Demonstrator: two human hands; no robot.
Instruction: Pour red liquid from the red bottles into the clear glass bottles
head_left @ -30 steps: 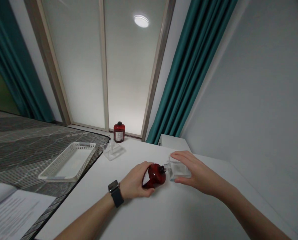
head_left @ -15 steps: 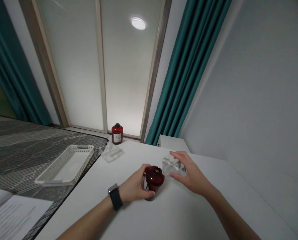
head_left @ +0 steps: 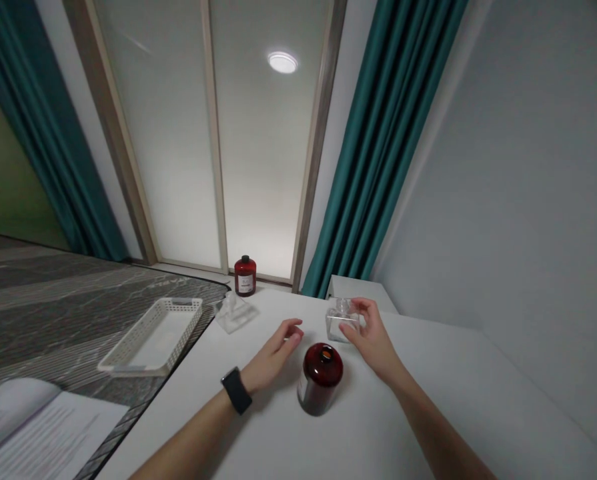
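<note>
left hand (head_left: 272,355): off nearer red bottle (head_left: 321,379), half-curled, empty; bottle now unsupported | right hand (head_left: 373,340): holding clear bottle (head_left: 337,325), now upright, toward far edge of tabletop (head_left: 478,387)

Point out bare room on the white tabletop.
Bare: the white tabletop right of the right hand; also this side of the dark-red round bottle. Crowded: centre, with left hand and clear square bottle; far-left corner, with capped red bottle.
</note>
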